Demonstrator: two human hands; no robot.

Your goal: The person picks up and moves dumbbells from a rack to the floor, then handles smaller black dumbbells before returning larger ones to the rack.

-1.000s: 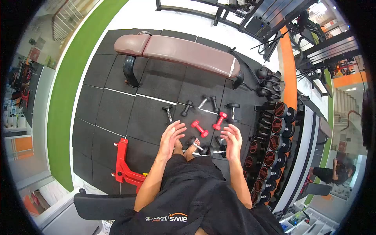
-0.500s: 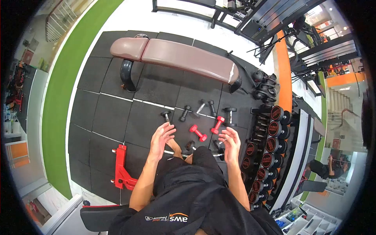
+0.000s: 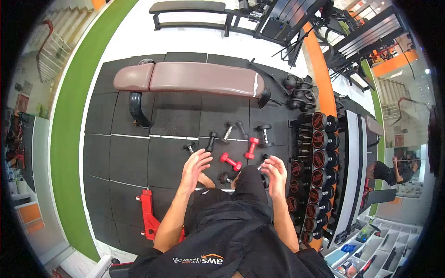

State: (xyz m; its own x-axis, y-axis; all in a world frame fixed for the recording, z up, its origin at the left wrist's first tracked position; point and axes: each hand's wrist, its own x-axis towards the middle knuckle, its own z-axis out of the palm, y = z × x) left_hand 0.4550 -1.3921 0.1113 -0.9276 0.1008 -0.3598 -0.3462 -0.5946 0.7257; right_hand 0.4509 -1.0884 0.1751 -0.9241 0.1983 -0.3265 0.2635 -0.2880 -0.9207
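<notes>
My left hand (image 3: 194, 170) is raised in front of my body with its fingers apart, holding nothing. At about the same height, my right hand (image 3: 276, 176) also has its fingers parted and slightly bent, with nothing in it. On the floor between and beyond them lie two red dumbbells, one slanted (image 3: 231, 161) and one more upright in view (image 3: 251, 148). Several black dumbbells lie around these, such as one (image 3: 211, 141) beyond my left hand and one with a silver handle (image 3: 264, 135) beyond my right. Another, near my right fingers, is partly hidden.
A brown padded bench (image 3: 204, 79) stands across the far side of the black mat floor (image 3: 171, 162). To the right is a rack of round-headed dumbbells (image 3: 320, 157). A red metal frame piece (image 3: 149, 215) lies at lower left, beside my left arm.
The view has shifted, so the bench sits further left and the rack shows more upright. Both hands stay raised and open, nearly in the same place. The dumbbells appear unmoved on the floor.
</notes>
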